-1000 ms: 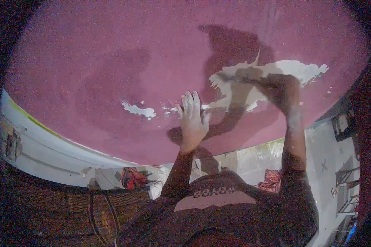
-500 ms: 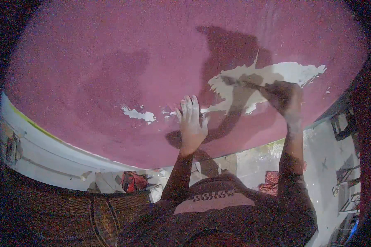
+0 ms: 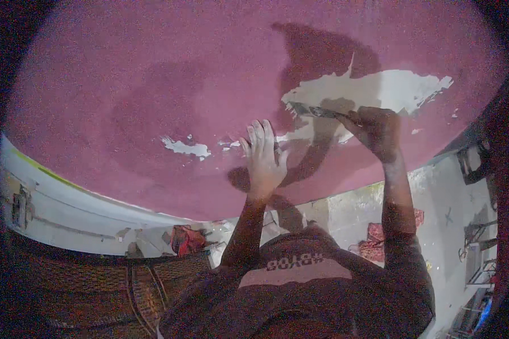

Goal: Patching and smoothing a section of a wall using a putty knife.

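Observation:
A large pink painted wall [image 3: 152, 73] fills the upper part of the head view. Flat against it rests my left hand [image 3: 262, 161], fingers stretched upward, between smaller pale spots. My right hand [image 3: 379, 130] is wrapped round the handle of a scraper [image 3: 316, 112], likely a putty knife. Its blade points left and lies at the lower left edge of a big bare white patch [image 3: 401, 90] with ragged borders. A smaller white patch [image 3: 186, 148] shows left of my left hand. Shadows of my arms and head fall across the wall.
At the lower left stands a dark woven seat [image 3: 90, 291]. Red patterned items lie on the floor: one bundle [image 3: 188, 240] left of my body, another [image 3: 373, 240] to the right. Metal-framed objects [image 3: 478, 254] stand along the right edge.
The scraper has come lower on the wall, its blade now against the lower left border of the white patch. My left hand stays flat in about the same place; the view has shifted slightly.

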`<state>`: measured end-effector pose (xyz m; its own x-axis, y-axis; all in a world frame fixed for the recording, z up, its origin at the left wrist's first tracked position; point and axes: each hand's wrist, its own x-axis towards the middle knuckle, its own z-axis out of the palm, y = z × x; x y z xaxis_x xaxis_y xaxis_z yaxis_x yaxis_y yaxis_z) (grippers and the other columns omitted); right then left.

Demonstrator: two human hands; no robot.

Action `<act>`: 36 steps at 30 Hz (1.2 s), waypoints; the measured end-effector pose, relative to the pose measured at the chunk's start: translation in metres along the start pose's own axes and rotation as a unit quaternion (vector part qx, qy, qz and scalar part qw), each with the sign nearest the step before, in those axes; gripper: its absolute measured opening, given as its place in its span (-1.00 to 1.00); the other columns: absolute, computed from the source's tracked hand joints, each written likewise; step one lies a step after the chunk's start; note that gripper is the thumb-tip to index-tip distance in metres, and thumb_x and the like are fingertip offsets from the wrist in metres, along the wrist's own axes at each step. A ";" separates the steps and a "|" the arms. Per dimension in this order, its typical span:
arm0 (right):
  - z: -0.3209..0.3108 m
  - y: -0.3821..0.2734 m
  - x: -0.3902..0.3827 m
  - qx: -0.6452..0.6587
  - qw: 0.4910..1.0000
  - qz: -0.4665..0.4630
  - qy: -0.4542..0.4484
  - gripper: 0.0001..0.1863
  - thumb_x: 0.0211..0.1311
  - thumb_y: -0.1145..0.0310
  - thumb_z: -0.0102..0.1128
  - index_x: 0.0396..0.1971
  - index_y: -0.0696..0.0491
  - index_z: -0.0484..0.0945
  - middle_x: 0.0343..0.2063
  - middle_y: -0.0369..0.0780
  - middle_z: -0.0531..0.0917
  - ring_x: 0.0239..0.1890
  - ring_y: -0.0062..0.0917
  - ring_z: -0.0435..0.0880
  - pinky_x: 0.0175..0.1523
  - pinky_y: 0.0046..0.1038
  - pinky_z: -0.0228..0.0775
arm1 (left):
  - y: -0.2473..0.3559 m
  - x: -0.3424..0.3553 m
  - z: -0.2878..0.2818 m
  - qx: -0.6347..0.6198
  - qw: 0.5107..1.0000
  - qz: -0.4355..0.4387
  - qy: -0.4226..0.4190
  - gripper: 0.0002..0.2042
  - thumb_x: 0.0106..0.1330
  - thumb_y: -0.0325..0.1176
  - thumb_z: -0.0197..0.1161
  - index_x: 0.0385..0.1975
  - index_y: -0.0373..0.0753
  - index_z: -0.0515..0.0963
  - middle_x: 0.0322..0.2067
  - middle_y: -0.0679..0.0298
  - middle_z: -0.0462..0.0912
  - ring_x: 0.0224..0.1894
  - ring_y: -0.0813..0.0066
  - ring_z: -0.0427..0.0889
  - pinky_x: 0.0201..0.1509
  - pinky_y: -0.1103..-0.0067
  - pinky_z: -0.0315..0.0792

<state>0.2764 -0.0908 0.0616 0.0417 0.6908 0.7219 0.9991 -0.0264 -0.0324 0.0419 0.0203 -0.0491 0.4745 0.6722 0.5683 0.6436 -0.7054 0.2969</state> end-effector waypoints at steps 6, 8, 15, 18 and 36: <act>-0.011 0.011 -0.003 0.063 0.994 0.088 -0.009 -0.84 -0.06 0.30 0.43 -0.60 0.05 0.66 -0.68 -0.19 0.60 -0.69 -0.52 0.53 -0.52 -0.44 0.35 | -0.003 -0.002 0.004 -0.009 1.000 0.001 0.019 -0.17 0.15 -0.16 0.20 0.34 -0.37 -0.08 0.34 -0.21 -0.12 0.39 -0.18 -0.19 0.36 -0.03 -0.27; 0.015 0.022 -0.017 0.088 0.996 0.006 0.007 -0.84 -0.06 0.29 0.43 -0.56 0.05 0.68 -0.66 -0.17 0.60 -0.69 -0.50 0.54 -0.52 -0.44 0.35 | 0.003 0.001 0.006 -0.026 1.000 0.001 0.018 -0.16 0.15 -0.15 0.21 0.33 -0.37 -0.08 0.34 -0.21 -0.13 0.39 -0.19 -0.20 0.36 -0.05 -0.29; 0.002 0.017 -0.004 0.026 0.991 0.129 -0.023 -0.70 -0.04 0.07 0.39 -0.59 0.02 0.67 -0.68 -0.19 0.60 -0.71 -0.36 0.53 -0.56 -0.43 0.35 | 0.000 0.001 0.007 -0.016 1.000 -0.011 0.005 -0.11 0.10 -0.10 0.24 0.34 -0.36 -0.10 0.33 -0.24 -0.16 0.39 -0.23 -0.23 0.35 -0.06 -0.32; 0.031 0.018 -0.010 0.091 0.995 -0.032 0.037 -0.72 -0.05 0.10 0.42 -0.64 0.01 0.65 -0.73 -0.21 0.58 -0.75 -0.38 0.52 -0.61 -0.44 0.32 | 0.007 0.004 0.010 -0.016 0.999 -0.017 0.036 -0.15 0.08 -0.18 0.27 0.31 -0.39 -0.02 0.31 -0.22 -0.06 0.37 -0.21 -0.12 0.34 -0.08 -0.25; 0.039 0.025 -0.009 0.194 0.980 -0.019 -0.029 -0.80 -0.16 0.27 0.49 -0.58 0.03 0.66 -0.69 -0.22 0.57 -0.68 -0.43 0.56 -0.57 -0.47 0.35 | 0.016 -0.001 0.026 0.006 0.998 -0.062 0.030 -0.14 0.12 -0.12 0.23 0.29 -0.49 -0.05 0.28 -0.35 -0.09 0.35 -0.30 -0.13 0.37 0.00 -0.25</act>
<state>0.3008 -0.0697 0.0270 -0.0070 0.7257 0.6880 0.9228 0.2697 -0.2751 0.0674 0.0137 -0.0648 0.3541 0.7388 0.5734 0.7023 -0.6150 0.3586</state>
